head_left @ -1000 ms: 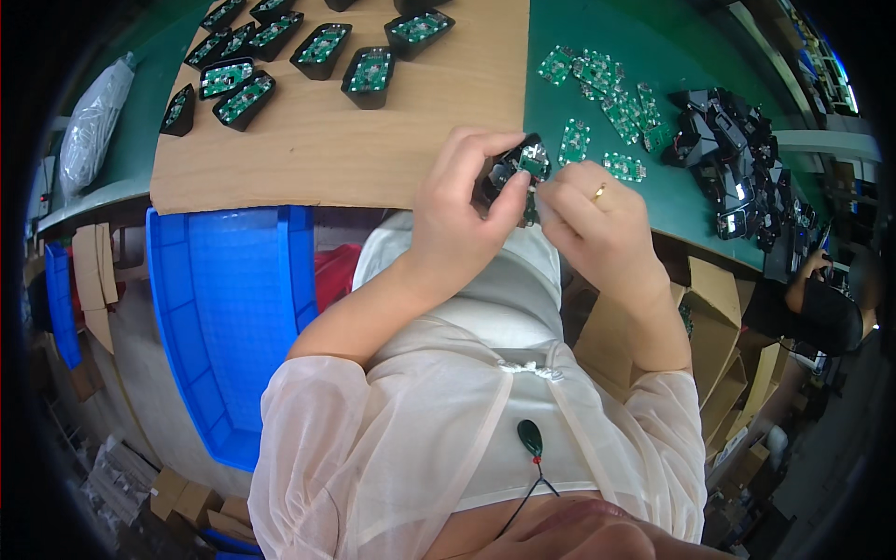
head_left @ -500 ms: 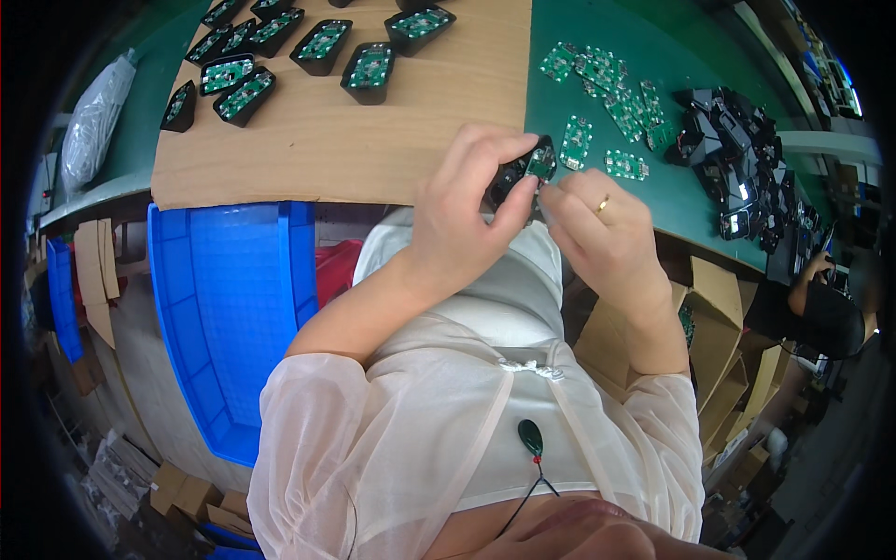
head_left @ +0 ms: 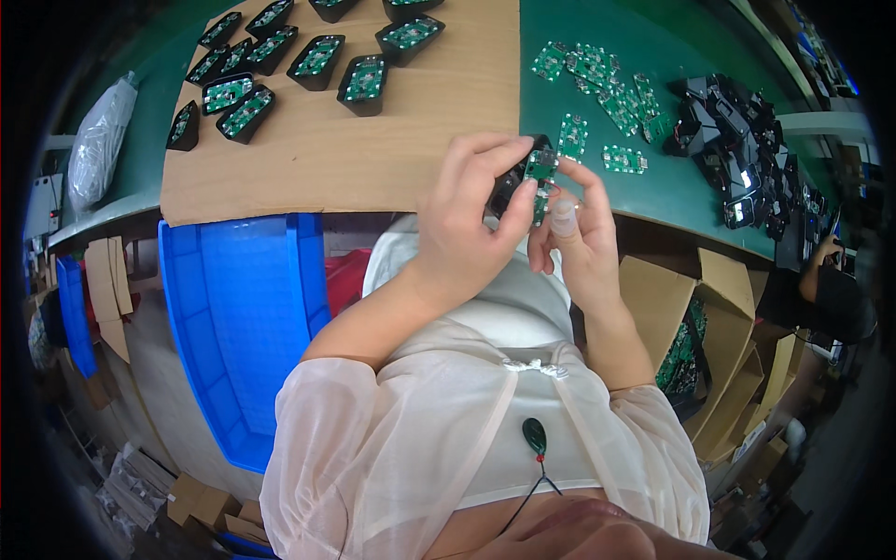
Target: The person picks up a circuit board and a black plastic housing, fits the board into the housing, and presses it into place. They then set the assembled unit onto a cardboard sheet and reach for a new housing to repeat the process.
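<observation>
The black housing point(head_left: 504, 191) had a dark, partly shiny body, and a small green circuit board point(head_left: 541, 166) was seen at its right side. The board carried silvery and dark parts. The details where the fingers met it were too small to tell.

The housing was in the left hand point(head_left: 462, 219), in front of the person's body, near the front edge of the green tabletop point(head_left: 644, 203). This hand was grasping it, with the fingers over the upper side and the thumb below, so a good part of the body was covered. The right hand point(head_left: 588, 233) was just beside, with its index finger reaching to the board's edge and its thumb standing apart. It was not clenched, but I could not tell if it pinched something small.

Just beyond the right hand, loose green boards point(head_left: 572, 138) were lying on the tabletop, some overlapping. Farther right there was a heap of black parts point(head_left: 728, 140). To the left, a brown cardboard sheet point(head_left: 327, 173) carried black housings with boards point(head_left: 362, 84) at its far part. Below its near edge was a blue bin point(head_left: 252, 280), and an open carton point(head_left: 653, 289) was at the lower right.
</observation>
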The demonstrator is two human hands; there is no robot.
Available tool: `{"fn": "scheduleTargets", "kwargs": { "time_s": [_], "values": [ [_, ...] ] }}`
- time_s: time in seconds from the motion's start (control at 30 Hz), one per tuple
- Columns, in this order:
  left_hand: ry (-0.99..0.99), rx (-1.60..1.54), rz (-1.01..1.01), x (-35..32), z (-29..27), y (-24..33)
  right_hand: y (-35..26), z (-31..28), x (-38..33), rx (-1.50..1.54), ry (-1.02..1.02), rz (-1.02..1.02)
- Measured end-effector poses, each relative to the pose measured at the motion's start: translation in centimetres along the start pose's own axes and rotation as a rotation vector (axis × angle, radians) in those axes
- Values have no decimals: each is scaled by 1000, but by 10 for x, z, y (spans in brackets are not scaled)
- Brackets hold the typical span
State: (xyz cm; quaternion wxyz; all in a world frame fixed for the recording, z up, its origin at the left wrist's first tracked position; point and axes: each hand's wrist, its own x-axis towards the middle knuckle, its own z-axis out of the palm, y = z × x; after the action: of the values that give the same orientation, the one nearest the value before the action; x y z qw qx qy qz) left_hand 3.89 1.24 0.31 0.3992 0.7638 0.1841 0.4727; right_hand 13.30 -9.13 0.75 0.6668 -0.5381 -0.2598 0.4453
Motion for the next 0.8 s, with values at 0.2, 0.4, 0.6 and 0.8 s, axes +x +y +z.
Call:
{"fn": "scheduleTargets", "kwargs": {
  "time_s": [0.2,0.4,0.6,0.8],
  "values": [
    [26,69,51,-3,5,-1,-2,9,4,10,56,-34],
    [28,-59,-29,-7,4,-7,1,22,18,79,113,-144],
    [6,-365,-254,-4,-4,1,-6,14,10,164,-17,-96],
    [-300,-703,-680,-2,-18,2,-1,-4,-3,4,74,-309]
  ]
}}
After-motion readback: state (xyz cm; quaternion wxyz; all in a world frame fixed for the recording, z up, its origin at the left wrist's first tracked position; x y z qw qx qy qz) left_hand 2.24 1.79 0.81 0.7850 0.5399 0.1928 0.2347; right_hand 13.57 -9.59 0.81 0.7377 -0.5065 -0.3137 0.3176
